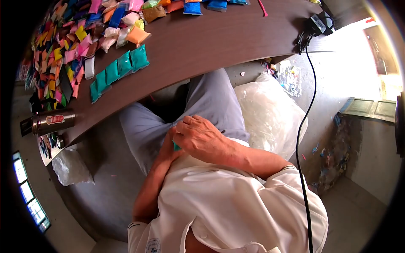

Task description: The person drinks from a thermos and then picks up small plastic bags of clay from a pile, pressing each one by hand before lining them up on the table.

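Over my lap, my right hand [197, 135] lies across my left hand [170, 141], with its fingers curled closed. A small bit of a teal packet [176, 146] shows between the two hands, against my left palm; the rest is covered. What my right fingertips pinch is hidden. My left fingers are bent and mostly out of sight behind the right hand. On the table ahead, several teal packets [124, 64] lie in a slanting row near the edge.
Many colourful packets [80, 33] are heaped on the brown table [202, 38]. A metal flask [55, 121] stands at the left. A black adapter [319, 24] trails a cable [300, 143] down the right. Clear plastic bags [270, 114] rest beside my legs.
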`<state>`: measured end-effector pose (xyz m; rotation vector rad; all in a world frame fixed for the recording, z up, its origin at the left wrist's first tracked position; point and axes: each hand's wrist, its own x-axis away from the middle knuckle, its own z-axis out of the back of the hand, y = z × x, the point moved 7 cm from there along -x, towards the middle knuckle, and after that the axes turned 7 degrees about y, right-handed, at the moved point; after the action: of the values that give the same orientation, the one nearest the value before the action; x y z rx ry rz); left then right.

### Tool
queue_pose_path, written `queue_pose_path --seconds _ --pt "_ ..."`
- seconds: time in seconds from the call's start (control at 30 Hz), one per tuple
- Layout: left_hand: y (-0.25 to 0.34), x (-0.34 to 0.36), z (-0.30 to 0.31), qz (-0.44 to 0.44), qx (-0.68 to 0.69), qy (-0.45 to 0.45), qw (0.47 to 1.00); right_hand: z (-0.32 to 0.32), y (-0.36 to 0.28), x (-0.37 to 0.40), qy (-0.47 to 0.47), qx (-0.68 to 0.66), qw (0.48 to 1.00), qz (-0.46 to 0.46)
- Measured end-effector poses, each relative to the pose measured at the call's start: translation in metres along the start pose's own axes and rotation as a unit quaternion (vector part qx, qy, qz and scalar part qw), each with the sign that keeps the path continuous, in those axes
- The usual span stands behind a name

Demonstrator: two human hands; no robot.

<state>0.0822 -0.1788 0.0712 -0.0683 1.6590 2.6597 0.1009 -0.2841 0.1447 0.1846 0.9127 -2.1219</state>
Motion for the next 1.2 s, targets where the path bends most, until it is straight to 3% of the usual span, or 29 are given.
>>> queue_pose_path --seconds 0.07,0.1,0.3,0.37,0.4,0.47,0.53,0.63,0.77,0.9,0.97,1.2 --pt "0.043 -0.012 -0.003 -0.076 0.107 -0.101 0.986 -0.001 -0.005 -0.002 -0.021 -0.004 1.0 0.012" --pt "0.043 -0.011 -0.004 -0.074 0.105 -0.099 0.987 -0.001 -0.008 -0.003 -0.02 -0.009 0.999 0.024" --pt "0.021 -0.006 -0.006 0.044 0.035 -0.078 0.995 -0.002 -0.021 -0.006 -0.035 0.01 0.997 0.07" --pt "0.028 -0.013 -0.008 -0.068 -0.02 -0.076 0.995 0.0 -0.023 -0.006 -0.026 0.016 0.996 0.082" --pt "0.025 -0.017 -0.008 -0.067 -0.02 -0.075 0.995 0.0 -0.024 -0.005 -0.029 0.025 0.995 0.093" --pt "0.03 -0.02 -0.011 -0.2 -0.15 -0.116 0.961 0.004 -0.025 -0.003 -0.033 0.032 0.993 0.105" --pt "0.021 -0.028 -0.001 -0.181 -0.188 -0.121 0.958 0.0 -0.02 0.001 -0.121 0.033 0.989 0.083" --pt "0.024 -0.042 0.014 -0.153 -0.255 -0.107 0.949 -0.001 -0.007 0.007 -0.098 0.021 0.993 0.062" --pt "0.06 -0.053 0.019 -0.21 -0.311 -0.094 0.922 -0.014 0.012 0.011 -0.12 0.029 0.991 0.045" --pt "0.087 -0.057 -0.001 -0.262 -0.354 -0.133 0.888 -0.026 0.023 0.012 -0.112 0.067 0.991 0.036" --pt "0.09 -0.061 -0.009 -0.276 -0.402 -0.13 0.863 -0.017 0.029 0.008 -0.038 0.082 0.995 0.029" --pt "0.084 -0.056 -0.042 -0.272 -0.47 -0.127 0.83 -0.021 0.052 0.019 -0.056 0.096 0.994 -0.005"
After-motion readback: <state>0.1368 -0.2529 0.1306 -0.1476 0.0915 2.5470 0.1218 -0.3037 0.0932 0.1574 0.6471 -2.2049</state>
